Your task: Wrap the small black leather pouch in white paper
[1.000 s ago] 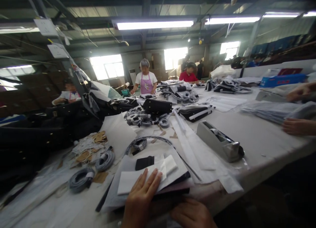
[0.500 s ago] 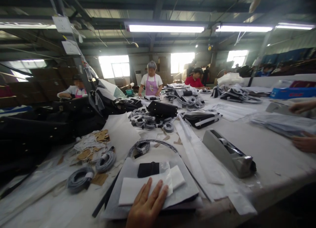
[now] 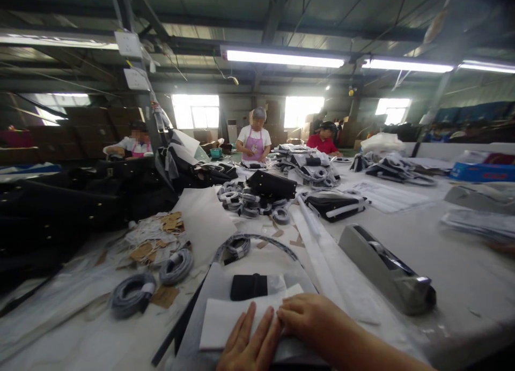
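Observation:
My left hand [image 3: 253, 341] lies flat on a folded white paper strip [image 3: 221, 320], fingers stretched out. My right hand [image 3: 309, 320] reaches in from the right; its curled fingers meet the strip's right part beside my left fingertips, and what they may hold is hidden. Under the strip lies a flat black bag, covered by a translucent white sheet [image 3: 197, 314], with a wrapped handle [image 3: 277, 243] arching at the far end. A black strap piece [image 3: 249, 287] shows just beyond the strip. Right of my hands stands a grey tape dispenser [image 3: 386, 269].
Wrapped coils [image 3: 132, 295] and tangled tags [image 3: 151, 237] lie at left. Black bags [image 3: 60, 205] are heaped far left. More coils and a black bag [image 3: 273, 184] lie ahead. Long white sheets [image 3: 330, 264] run beside the dispenser. Co-workers, one in a purple apron [image 3: 254, 146], work across the table.
My right hand has come into view and onto the strip's right part. My left hand stays on the strip. The camera has shifted slightly; the co-worker's hands at right have mostly left view.

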`<state>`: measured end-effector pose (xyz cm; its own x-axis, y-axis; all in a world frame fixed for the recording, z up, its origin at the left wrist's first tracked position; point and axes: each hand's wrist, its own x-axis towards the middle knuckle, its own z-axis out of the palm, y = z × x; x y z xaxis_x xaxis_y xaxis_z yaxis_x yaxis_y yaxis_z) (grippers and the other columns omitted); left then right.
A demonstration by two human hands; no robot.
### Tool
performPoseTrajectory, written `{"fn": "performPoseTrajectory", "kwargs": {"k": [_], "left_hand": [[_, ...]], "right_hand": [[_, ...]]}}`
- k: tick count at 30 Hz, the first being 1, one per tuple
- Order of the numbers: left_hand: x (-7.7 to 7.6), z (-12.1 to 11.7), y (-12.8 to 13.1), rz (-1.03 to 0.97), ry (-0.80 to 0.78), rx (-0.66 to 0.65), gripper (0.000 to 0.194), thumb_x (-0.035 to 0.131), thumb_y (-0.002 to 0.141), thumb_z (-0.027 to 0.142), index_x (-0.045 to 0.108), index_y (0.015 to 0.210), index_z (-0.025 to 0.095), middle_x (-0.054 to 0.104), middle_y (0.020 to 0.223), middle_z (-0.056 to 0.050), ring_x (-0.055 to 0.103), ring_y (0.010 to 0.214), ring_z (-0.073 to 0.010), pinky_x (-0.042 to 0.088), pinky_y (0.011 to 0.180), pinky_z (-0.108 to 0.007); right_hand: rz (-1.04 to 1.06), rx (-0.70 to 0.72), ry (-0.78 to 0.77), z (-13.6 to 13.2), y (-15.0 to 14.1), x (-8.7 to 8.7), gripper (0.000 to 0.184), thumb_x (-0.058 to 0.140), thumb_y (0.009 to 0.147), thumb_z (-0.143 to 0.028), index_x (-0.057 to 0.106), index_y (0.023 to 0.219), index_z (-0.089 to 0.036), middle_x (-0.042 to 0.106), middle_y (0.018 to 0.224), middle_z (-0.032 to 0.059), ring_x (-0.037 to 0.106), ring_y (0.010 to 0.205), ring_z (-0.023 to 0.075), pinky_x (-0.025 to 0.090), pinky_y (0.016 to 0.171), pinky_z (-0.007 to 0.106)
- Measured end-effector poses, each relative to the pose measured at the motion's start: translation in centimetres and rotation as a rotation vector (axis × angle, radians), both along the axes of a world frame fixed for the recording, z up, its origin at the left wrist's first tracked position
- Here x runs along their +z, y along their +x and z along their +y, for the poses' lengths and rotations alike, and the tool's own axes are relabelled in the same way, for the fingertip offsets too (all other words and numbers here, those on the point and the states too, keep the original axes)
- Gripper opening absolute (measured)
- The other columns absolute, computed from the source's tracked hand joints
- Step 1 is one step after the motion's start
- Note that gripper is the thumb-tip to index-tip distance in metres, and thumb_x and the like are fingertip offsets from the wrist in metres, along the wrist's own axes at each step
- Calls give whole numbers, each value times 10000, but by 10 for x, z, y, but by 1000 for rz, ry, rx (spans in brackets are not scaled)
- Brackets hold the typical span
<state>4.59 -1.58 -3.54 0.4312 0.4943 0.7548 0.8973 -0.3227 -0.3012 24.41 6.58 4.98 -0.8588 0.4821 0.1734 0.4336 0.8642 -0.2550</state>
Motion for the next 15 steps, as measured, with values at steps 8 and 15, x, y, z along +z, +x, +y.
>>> {"fn": "performPoseTrajectory", "kwargs": {"k": [8,15], "left_hand": [[-3,5,5,-107,55,11,411,339,1030,209,580,1351,294,641,1342,78,656,1159,-172,217,1246,-321],[-2,1,8,-101,18,45,400,358,1033,260,541,1377,351,634,1348,96,652,1172,-185,425,1120,-302]], "right_hand": [[295,137,303,-10,24,6,255,403,1048,-202,654,1025,-162,774,946,63,741,900,170,573,896,279],[285,146,378,-25,45,23,234,444,1044,-224,669,1027,-165,787,985,34,739,953,114,480,1050,204]]}}
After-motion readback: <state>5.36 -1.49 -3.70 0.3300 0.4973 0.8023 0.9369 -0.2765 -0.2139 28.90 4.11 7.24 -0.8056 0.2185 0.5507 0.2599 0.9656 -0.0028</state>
